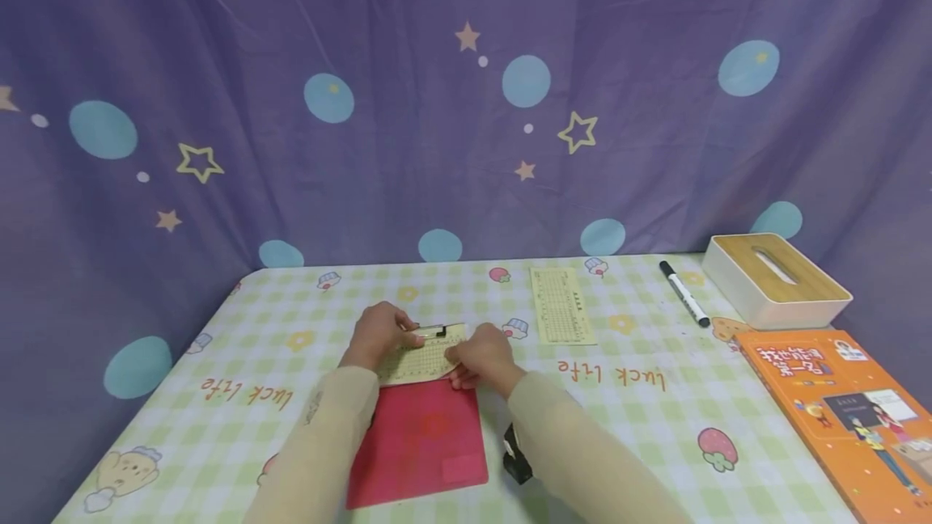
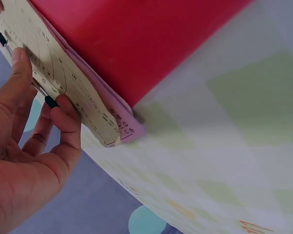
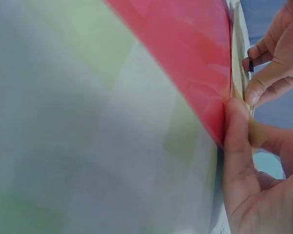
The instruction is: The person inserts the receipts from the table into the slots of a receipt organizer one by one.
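A printed yellow form (image 1: pixel 415 364) lies at the far end of a flat red folder (image 1: pixel 418 447), with pink sheets (image 2: pixel 124 124) showing beneath it in the left wrist view. Across its far edge runs a thin metal clip (image 1: pixel 431 331) with dark ends. My left hand (image 1: pixel 379 335) has its thumb on this clip and its fingers curled around the edge, gripping clip and paper together. On the near right side, my right hand (image 1: pixel 484 358) pinches the form's edge between thumb and fingers, close to the red folder.
A second yellow form (image 1: pixel 562 306) lies to the right, then a black-and-white marker (image 1: pixel 684 294). A tissue box (image 1: pixel 772 289) with a wooden lid and an orange book (image 1: pixel 837 419) occupy the right side. A black object (image 1: pixel 517 459) sits partly behind my right sleeve.
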A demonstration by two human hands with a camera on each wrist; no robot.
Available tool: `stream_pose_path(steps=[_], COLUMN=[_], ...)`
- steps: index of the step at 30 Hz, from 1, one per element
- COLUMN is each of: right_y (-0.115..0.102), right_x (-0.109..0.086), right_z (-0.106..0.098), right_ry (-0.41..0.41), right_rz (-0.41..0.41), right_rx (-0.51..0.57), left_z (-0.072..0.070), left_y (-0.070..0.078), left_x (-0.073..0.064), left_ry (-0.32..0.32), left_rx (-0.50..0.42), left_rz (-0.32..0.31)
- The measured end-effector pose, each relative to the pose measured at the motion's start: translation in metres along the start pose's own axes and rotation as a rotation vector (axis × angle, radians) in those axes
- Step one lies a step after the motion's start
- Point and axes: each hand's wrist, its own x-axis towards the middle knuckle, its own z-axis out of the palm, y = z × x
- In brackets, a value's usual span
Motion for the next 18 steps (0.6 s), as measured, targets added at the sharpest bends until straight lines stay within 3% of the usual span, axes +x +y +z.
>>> stream_pose_path(steps=[11,18], right_y=[0.0037,0.0045], right_x=[-0.002,-0.0056], right_z=[-0.0024,-0.0038], right_ry=[-0.042,-0.047], right_rz=[-0.057,-0.064], right_rx=[-0.007,-0.007], left_z=[0.0032,-0.0012], left_y=[-0.007,0.0007], left_x=[0.003,0.0022], left_ry=[0.023,-0.02], left_rx=[0.007,0.016], left_rz=[0.026,0.021])
